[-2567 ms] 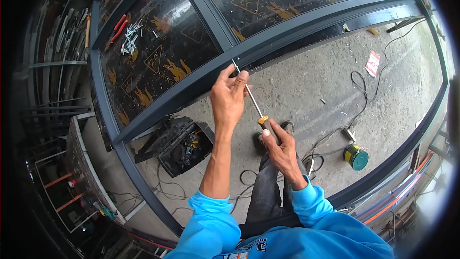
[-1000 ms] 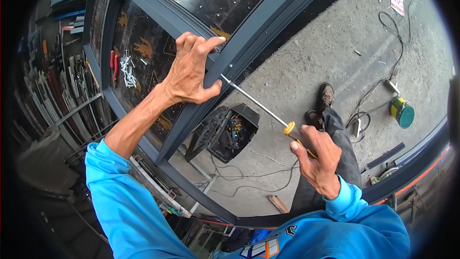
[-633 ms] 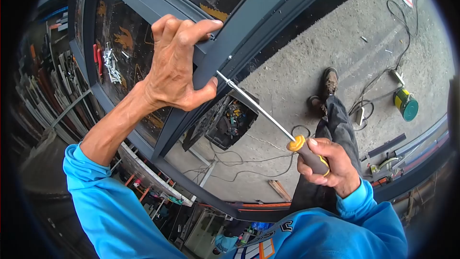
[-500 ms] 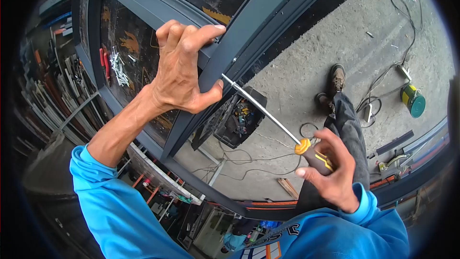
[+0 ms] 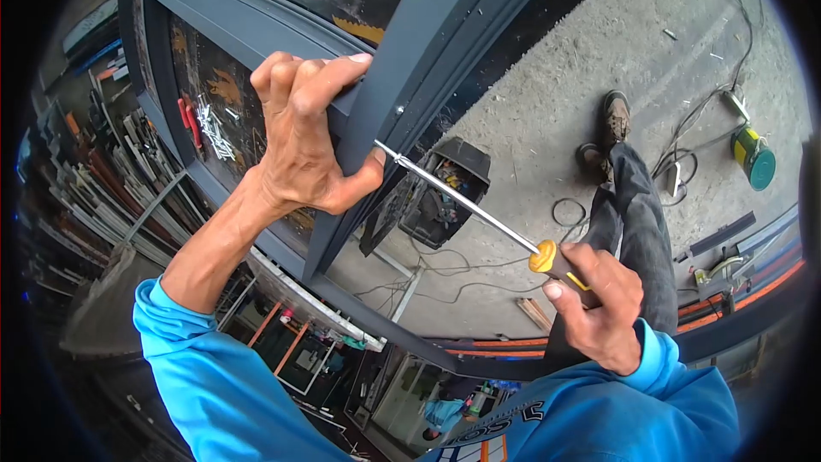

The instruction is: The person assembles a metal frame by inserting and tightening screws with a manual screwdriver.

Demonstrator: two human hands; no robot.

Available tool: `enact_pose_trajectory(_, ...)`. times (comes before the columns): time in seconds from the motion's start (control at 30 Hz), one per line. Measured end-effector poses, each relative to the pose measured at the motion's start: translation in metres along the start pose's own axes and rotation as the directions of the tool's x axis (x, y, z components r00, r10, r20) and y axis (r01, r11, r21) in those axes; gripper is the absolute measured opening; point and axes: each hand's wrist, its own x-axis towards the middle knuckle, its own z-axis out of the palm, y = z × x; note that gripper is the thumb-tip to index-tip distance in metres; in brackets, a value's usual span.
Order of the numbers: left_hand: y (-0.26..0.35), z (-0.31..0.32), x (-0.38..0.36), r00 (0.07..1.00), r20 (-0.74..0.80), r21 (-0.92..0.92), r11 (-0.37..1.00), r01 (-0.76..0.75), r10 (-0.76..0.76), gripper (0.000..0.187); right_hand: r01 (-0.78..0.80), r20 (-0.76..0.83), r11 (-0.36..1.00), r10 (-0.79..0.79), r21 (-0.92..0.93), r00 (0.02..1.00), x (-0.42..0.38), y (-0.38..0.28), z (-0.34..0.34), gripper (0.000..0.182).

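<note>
My left hand (image 5: 306, 133) grips a dark grey metal frame bar (image 5: 410, 60), fingers wrapped over its top edge and thumb pressed on its near face. My right hand (image 5: 597, 304) holds the yellow-and-grey handle of a long screwdriver (image 5: 466, 204). The steel shaft runs up and left, and its tip meets the side of the bar just beside my left thumb. A small screw head (image 5: 399, 108) shows on the bar above the tip.
An open black toolbox (image 5: 440, 192) lies on the concrete floor below the frame. Loose screws (image 5: 212, 124) and red-handled pliers (image 5: 188, 115) rest on the dark board. Cables, a green-yellow reel (image 5: 754, 158) and my shoe (image 5: 611, 120) are on the floor at right.
My left hand moved from guiding the screwdriver shaft to gripping the frame bar. My right hand keeps re-gripping and turning the handle, and the view has swung closer to the frame.
</note>
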Motion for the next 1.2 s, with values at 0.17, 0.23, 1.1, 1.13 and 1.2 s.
enact_pose_trajectory(0.17, 0.001, 0.0, -0.004, 1.0, 0.01, -0.012, 1.0, 0.029, -0.029, 0.081, -0.946, 0.879, -0.018, 0.375, 0.324, 0.294, 0.023, 0.009, -0.018, 0.047)
enact_pose_trajectory(0.23, 0.0, -0.001, -0.001, 1.0, 0.015, 0.019, 1.0, 0.008, -0.008, 0.082, -0.931, 0.951, -0.239, 0.206, 0.276, 0.229, 0.017, 0.025, -0.011, 0.053)
enact_pose_trajectory(1.1, 0.0, -0.003, 0.001, 0.998, 0.052, 0.09, 0.996, 0.016, -0.02, 0.072, -0.492, 0.441, 0.814, 0.336, 0.308, 0.832, 0.02, 0.001, -0.009, 0.032)
enact_pose_trajectory(1.13, 0.002, -0.005, 0.0, 0.996, 0.082, 0.106, 0.994, 0.03, -0.039, 0.07, -0.821, 0.717, 0.419, 0.423, 0.388, 0.554, 0.024, 0.001, -0.014, 0.036)
enact_pose_trajectory(1.2, 0.001, -0.004, -0.004, 0.993, 0.105, 0.15, 0.988, 0.036, -0.053, 0.067, -0.909, 0.962, -0.315, 0.071, 0.273, 0.264, 0.022, 0.033, -0.002, 0.054)
